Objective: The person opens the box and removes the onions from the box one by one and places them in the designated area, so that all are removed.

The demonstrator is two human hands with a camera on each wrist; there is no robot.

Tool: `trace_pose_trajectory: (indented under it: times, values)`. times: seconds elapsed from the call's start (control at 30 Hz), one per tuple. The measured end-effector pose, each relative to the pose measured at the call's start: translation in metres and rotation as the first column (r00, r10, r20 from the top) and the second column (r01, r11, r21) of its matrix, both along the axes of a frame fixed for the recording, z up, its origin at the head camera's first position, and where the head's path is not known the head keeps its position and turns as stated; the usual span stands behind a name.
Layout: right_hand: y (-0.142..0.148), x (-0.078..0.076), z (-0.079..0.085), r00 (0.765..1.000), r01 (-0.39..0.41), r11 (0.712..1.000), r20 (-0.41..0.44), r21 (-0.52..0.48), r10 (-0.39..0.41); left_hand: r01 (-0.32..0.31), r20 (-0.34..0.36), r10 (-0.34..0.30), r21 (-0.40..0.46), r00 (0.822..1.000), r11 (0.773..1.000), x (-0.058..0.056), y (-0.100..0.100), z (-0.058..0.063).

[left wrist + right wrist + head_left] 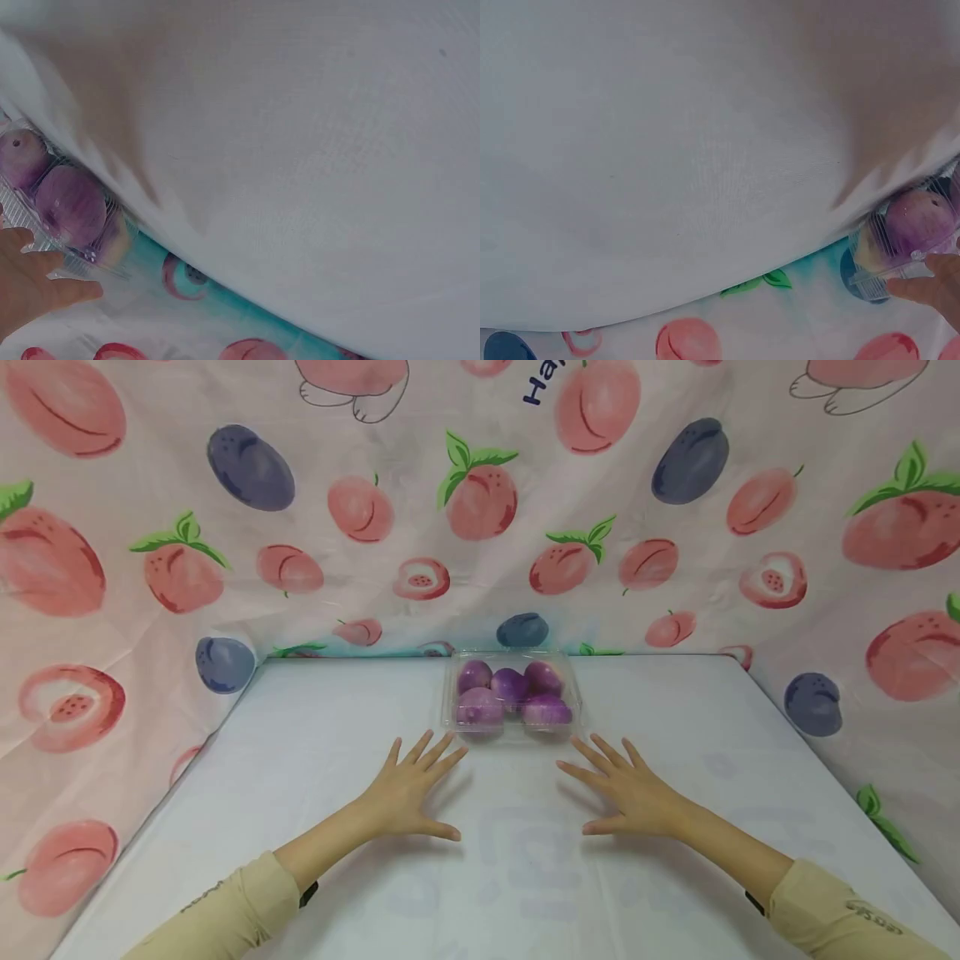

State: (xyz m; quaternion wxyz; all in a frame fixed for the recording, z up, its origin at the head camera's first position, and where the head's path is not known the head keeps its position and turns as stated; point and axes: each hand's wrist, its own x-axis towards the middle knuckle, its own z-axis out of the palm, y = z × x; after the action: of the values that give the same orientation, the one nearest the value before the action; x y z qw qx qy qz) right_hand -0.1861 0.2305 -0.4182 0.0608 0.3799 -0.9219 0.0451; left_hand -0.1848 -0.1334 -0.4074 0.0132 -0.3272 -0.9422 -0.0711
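Note:
Several purple onions (510, 687) sit inside a clear plastic box (573, 697) at the far middle of the table. Short of the box's near left corner, my left hand (408, 789) has its fingers spread and holds nothing. My right hand (630, 793) mirrors it near the box's right corner, fingers likewise spread and nothing in them. In the left wrist view, the left fingers (71, 291) overlap the lower edge of the box. The right wrist view shows fingers (911, 289) by the other end of the box, with a purple onion (920, 223) behind the clear plastic.
The table (337, 702) wears a white cover with faint lettering showing through. Fruit-printed cloth (420, 468) hangs behind it and along both sides. The box stands close to the table's back edge.

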Motion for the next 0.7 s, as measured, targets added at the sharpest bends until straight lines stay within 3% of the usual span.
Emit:
trace_pose_trajectory:
  times: [0.43, 0.7]
  values:
    - [-0.0031, 0.0005, 0.0016, 0.997, -0.029, 1.000, -0.073, -0.001, 0.029, 0.012, 0.005, -0.013, 0.056, 1.000, 0.998, 0.0002, -0.0016, -0.0025]
    - [-0.0047, -0.0009, 0.0007, 0.995, -0.062, 0.998, -0.076, -0.034, 0.059, -0.006, -0.001, 0.006, 0.112, 1.000, 0.994, 0.0007, -0.0017, -0.0031]
